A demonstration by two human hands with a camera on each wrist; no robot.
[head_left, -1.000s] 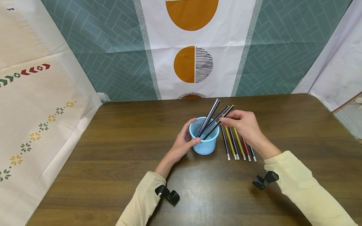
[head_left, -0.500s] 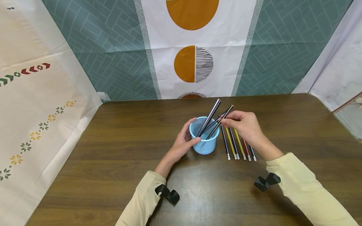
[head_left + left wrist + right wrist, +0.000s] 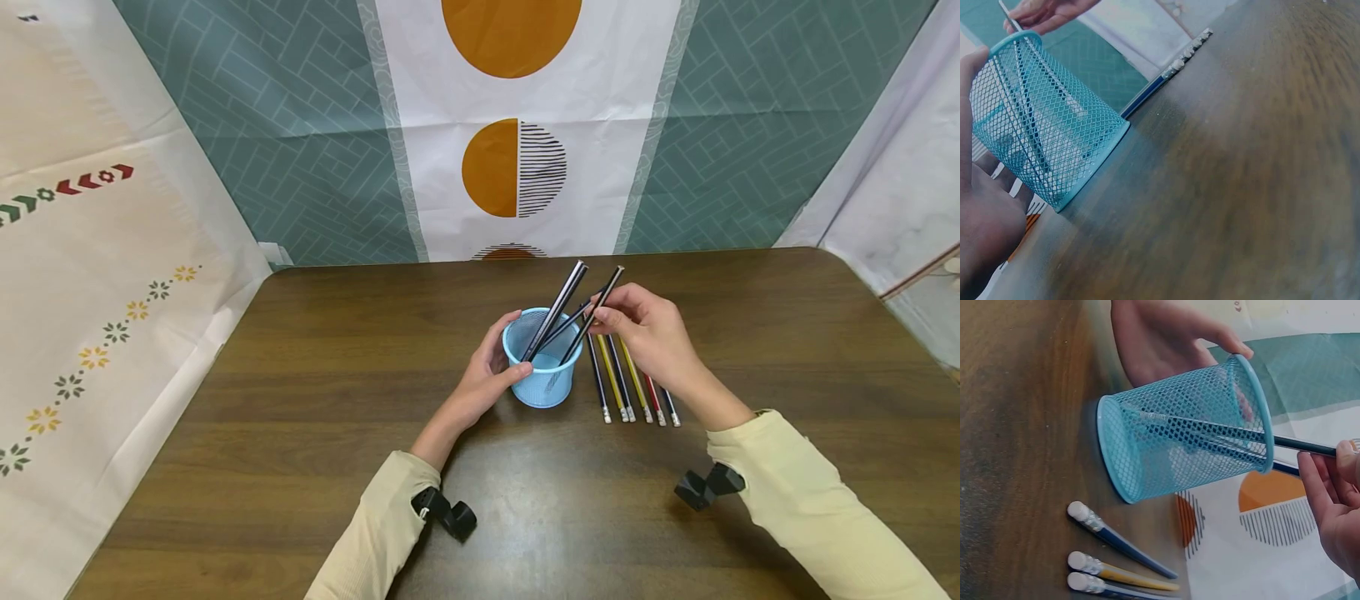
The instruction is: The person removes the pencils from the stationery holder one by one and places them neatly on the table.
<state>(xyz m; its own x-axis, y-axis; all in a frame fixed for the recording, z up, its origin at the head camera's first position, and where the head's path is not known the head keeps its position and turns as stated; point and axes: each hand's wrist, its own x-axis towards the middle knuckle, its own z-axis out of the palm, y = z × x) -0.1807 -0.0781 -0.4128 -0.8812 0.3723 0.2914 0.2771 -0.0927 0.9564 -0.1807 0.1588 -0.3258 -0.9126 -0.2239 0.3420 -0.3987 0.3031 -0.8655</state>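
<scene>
A light blue mesh pencil cup stands on the table, with several dark pencils leaning in it. My left hand grips the cup from its left side, thumb at the near rim. Over the cup's right rim my right hand pinches a dark pencil near its upper part. In the right wrist view that pencil's eraser end shows through the mesh, inside the cup. The right hand's fingertips are above the rim.
Right of the cup lies a row of several pencils in dark, yellow and red, erasers toward me. The brown wooden table ends at a patterned cloth backdrop. A black wrist camera sits on the left sleeve.
The pencil in my right hand has tilted more upright, and its lower end has shifted right inside the cup. My right hand has risen slightly. The left hand keeps its hold on the cup.
</scene>
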